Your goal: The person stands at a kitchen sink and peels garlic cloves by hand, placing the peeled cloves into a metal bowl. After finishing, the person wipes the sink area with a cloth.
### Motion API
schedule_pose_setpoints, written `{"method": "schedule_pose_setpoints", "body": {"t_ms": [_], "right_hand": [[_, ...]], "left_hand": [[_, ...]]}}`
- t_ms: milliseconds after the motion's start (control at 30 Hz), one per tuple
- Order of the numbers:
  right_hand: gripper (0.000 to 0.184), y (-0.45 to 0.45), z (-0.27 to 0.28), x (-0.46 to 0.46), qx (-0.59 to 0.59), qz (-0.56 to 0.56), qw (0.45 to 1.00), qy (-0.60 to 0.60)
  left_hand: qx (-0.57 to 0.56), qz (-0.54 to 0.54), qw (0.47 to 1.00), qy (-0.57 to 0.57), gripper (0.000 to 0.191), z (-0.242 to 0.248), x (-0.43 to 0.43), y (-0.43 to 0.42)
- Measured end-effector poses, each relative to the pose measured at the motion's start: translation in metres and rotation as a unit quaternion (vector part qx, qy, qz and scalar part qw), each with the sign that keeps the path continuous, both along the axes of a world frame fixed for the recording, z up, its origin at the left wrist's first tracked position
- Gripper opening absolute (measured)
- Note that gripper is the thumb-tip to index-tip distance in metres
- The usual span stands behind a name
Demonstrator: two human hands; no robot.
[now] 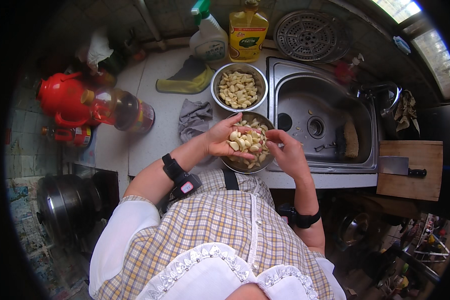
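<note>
My left hand [221, 140] is palm up over the near metal bowl [243, 170], cupping a heap of peeled garlic cloves [247, 141]. Beside it, at the bowl's right rim, my right hand [288, 152] has its fingers bent, with thumb and fingertips close to the heap; whether it pinches a clove is hidden. More cloves [253, 163] lie in the near bowl under my hands. Just behind stands a second steel bowl [265, 80], holding many pale peeled cloves [238, 90].
To the right is a steel sink [330, 93] with a loofah [350, 138] inside. Beyond it a cleaver [393, 165] lies on a wooden cutting board [408, 187]. A grey cloth [195, 120], a spray bottle [209, 41] and a yellow detergent bottle [247, 37] surround the bowls. Sauce bottles [131, 112] stand left.
</note>
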State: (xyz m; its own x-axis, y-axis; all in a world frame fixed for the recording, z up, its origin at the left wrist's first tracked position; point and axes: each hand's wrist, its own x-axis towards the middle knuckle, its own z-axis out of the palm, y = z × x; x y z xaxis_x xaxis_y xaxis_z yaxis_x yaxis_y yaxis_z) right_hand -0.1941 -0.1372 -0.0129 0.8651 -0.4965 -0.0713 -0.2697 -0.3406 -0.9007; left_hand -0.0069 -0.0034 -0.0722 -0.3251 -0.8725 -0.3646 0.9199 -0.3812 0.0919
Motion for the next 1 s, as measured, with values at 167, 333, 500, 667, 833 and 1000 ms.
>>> {"method": "schedule_pose_setpoints", "body": {"t_ms": [167, 333, 500, 667, 833, 1000], "right_hand": [[0.027, 0.015, -0.005, 0.017, -0.143, 0.060, 0.985, -0.077], [0.029, 0.026, -0.012, 0.039, -0.274, 0.091, 0.954, -0.079], [0.019, 0.032, -0.015, 0.046, -0.273, 0.070, 0.958, -0.045], [0.018, 0.031, -0.017, 0.045, -0.237, 0.057, 0.967, -0.070], [0.018, 0.030, -0.018, 0.044, -0.197, 0.037, 0.977, -0.077], [0.016, 0.035, -0.019, 0.044, -0.195, 0.012, 0.977, -0.085]], "left_hand": [[-0.013, -0.014, 1.000, 0.015, 0.074, -0.010, -0.004, -0.002], [-0.083, -0.026, 0.995, 0.047, 0.069, -0.021, -0.005, -0.004], [-0.029, -0.007, 0.999, -0.023, 0.068, -0.020, -0.002, -0.007], [0.029, 0.001, 0.998, -0.064, 0.071, -0.003, -0.008, -0.011], [0.012, -0.002, 1.000, -0.010, 0.068, -0.005, -0.007, -0.012], [-0.085, -0.014, 0.989, 0.118, 0.064, -0.024, -0.006, -0.016]]}}
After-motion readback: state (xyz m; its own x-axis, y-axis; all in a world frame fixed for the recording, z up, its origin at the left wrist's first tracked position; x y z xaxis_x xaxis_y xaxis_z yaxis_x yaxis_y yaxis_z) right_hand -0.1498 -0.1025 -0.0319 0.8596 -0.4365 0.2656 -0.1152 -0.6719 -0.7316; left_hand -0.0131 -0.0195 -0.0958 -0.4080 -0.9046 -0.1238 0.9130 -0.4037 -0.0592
